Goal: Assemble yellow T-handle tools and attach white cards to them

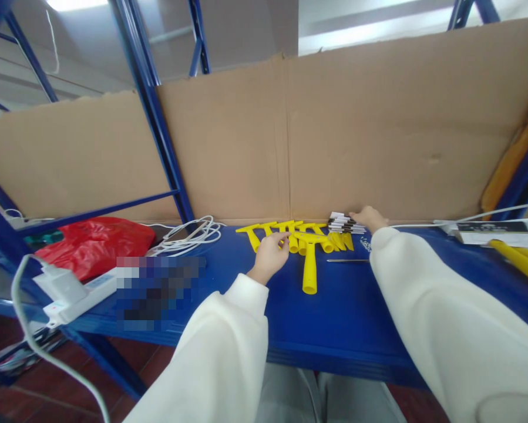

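My left hand (pixel 271 257) is closed, thumb and forefinger pinching the left end of the crossbar of a yellow T-shaped squeegee handle (pixel 310 267). Its hollow grip points toward me. Behind it, several more yellow T-shaped handles (pixel 252 235) lie in a row, partly covered by my left hand. Farther right, my right hand (pixel 370 218) reaches to a pile of small black-and-white packs (pixel 345 223), its fingertips closed at the pile's right end. Small yellow flat pieces (pixel 340 241) lie just in front of the pile. A thin screwdriver-like metal rod (pixel 347 260) rests nearer me.
The blue tabletop (pixel 320 329) ends at a front edge by my legs. A cardboard sheet (pixel 334 135) walls off the back. At left are a red plastic bag (pixel 98 244), coiled white cable (pixel 193 235) and a power strip (pixel 85 299). Yellow tubes (pixel 521 263) lie at far right.
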Motion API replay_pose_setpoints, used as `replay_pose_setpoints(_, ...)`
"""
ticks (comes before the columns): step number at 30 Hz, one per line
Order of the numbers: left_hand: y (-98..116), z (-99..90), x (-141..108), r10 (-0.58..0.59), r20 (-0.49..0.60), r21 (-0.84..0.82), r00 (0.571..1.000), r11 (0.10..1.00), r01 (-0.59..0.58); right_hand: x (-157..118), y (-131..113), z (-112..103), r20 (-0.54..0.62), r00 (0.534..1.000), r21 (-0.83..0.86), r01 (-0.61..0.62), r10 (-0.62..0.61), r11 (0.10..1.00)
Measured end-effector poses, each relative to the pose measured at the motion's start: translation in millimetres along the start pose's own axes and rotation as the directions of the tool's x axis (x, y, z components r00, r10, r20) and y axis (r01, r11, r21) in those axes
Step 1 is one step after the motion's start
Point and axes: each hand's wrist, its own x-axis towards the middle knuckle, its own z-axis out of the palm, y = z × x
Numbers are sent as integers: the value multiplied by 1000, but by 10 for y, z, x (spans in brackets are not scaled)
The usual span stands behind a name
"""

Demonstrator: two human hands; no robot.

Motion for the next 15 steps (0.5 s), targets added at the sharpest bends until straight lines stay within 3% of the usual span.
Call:
replay_pose_setpoints(6, 35, 3, 0, 25, 23, 82, 999, 996, -27, 176, 79, 263, -46, 996, 40, -73, 75, 997)
replay_pose_setpoints(11, 52, -14, -13, 32, 25, 92, 999, 995, -35, 27, 51, 218, -78, 986, 89, -138, 145, 986)
replay_pose_setpoints(15, 17, -19, 2, 37, 16, 96, 999, 995, -38, -69, 18, 143, -197, 969, 215, -108, 151, 971)
